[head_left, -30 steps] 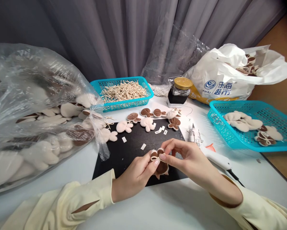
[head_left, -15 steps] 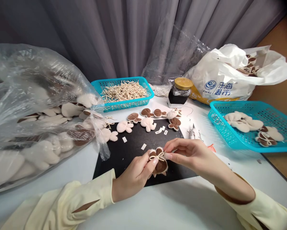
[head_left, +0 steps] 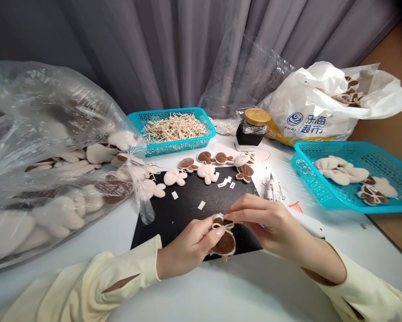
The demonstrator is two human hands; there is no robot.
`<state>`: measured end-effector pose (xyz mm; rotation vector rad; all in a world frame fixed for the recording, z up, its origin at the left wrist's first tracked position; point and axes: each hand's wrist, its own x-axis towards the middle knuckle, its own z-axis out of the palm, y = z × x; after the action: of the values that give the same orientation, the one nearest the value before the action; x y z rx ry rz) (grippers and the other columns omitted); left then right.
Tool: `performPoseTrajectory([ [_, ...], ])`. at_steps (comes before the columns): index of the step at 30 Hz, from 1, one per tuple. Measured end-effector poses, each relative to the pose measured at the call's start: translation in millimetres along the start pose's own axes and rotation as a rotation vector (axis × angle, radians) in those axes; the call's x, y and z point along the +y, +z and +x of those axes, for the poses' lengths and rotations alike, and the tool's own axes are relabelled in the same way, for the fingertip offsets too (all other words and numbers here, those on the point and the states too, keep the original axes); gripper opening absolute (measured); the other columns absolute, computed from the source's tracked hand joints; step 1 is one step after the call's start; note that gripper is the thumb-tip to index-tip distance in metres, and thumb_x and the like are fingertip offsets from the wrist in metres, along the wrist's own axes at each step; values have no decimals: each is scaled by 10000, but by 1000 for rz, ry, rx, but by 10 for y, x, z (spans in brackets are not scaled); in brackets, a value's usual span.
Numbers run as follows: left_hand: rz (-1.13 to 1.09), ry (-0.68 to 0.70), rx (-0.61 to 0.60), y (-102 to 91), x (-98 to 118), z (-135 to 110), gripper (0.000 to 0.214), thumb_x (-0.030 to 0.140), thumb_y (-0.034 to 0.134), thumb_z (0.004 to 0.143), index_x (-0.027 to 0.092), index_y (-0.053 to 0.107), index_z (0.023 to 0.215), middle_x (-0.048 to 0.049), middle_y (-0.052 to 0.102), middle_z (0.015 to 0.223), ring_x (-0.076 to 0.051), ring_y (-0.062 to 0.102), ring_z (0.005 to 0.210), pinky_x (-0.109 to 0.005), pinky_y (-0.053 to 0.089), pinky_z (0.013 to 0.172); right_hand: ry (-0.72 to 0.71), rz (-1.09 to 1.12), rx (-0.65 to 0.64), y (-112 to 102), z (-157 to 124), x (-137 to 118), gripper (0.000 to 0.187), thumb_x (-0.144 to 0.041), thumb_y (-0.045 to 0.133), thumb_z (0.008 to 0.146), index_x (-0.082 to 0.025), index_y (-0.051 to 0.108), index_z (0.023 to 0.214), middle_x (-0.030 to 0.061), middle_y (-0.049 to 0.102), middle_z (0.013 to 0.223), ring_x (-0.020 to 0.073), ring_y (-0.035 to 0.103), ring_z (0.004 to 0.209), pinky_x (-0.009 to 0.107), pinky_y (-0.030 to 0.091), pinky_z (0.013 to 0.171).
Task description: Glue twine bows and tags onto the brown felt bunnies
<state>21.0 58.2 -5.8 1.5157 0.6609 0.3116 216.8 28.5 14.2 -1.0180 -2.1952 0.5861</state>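
Observation:
My left hand [head_left: 187, 248] pinches a small brown-and-cream plush rabbit-shaped piece [head_left: 225, 241] over the near edge of a black mat [head_left: 184, 210]. A thin cream string bow [head_left: 222, 227] sits at the neck of the piece. My right hand [head_left: 264, 221] comes in from the right, its thumb and forefinger closed on the top of the same piece by the bow. Both wrists wear pale yellow sleeves.
A clear bag of plush pieces [head_left: 46, 170] fills the left. A teal basket of string bows [head_left: 174, 129] stands behind the mat, a jar with a gold lid [head_left: 252, 127] beside it. A teal basket [head_left: 351, 174], a white shopping bag [head_left: 318, 107] and a glue gun [head_left: 288, 205] lie right.
The plush piece has been lowered and tilted toward me. My right hand's fingers have shifted from the ears down onto the bow, and both hands sit slightly lower.

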Motion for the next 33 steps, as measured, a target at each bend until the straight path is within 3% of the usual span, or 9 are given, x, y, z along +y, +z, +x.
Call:
performPoseTrajectory([
  [4,-29,-44,14,-12,7,6,273,338,347,917,166,469,743,23,556,636,-97,401,545,-220,313,529,-34,-190,82,-74,-15,44,320,56,404,781,-166,625,847,86,652,912,194,551,836,348,460,716],
  [10,-21,-30,-3,-16,19,3,271,324,334,924,152,506,803,7,584,672,-101,420,564,-224,325,541,125,-184,213,-142,-17,24,163,-52,459,834,-174,567,831,66,628,785,153,569,725,273,457,632],
  [15,-48,-32,34,-14,34,10,262,305,345,920,158,483,752,25,532,651,-94,415,563,-214,334,547,437,105,51,-136,-20,6,217,-97,386,856,-196,562,933,21,637,720,121,573,571,250,470,554],
  [20,-94,-24,67,-8,31,18,253,316,341,921,161,470,768,29,490,667,-97,415,584,-216,340,554,665,516,-111,-110,-4,-78,177,-317,456,867,-196,570,927,15,619,708,115,573,507,249,505,485],
  [23,-134,-23,100,-8,21,16,237,335,330,927,165,463,827,31,471,686,-100,410,607,-220,345,570,727,707,-280,-42,-7,-111,238,-412,557,799,-196,580,898,17,608,724,128,590,553,223,507,424],
  [25,-163,-32,108,-12,6,15,239,358,313,934,174,458,883,36,456,689,-97,392,604,-224,341,576,735,756,-286,40,-2,-103,244,-426,555,797,-190,578,856,24,606,743,132,597,578,208,502,397],
  [27,-202,-30,91,-17,-18,16,263,391,291,936,181,447,911,37,446,701,-93,373,596,-228,336,570,738,764,-240,117,23,-84,247,-426,509,828,-187,564,801,16,596,704,120,585,544,195,484,377],
  [30,-217,2,43,-24,-53,21,215,386,399,904,184,431,971,33,442,742,-89,365,597,-227,329,552,732,695,-206,107,68,-88,257,-417,470,854,-193,543,752,-2,585,638,103,552,467,191,446,358],
  [33,-179,8,23,-28,-49,24,191,320,437,898,178,418,1025,24,464,768,-89,369,604,-238,341,584,640,312,-217,-124,-45,-128,286,-432,433,872,-208,576,764,7,608,608,121,556,464,224,450,407],
])
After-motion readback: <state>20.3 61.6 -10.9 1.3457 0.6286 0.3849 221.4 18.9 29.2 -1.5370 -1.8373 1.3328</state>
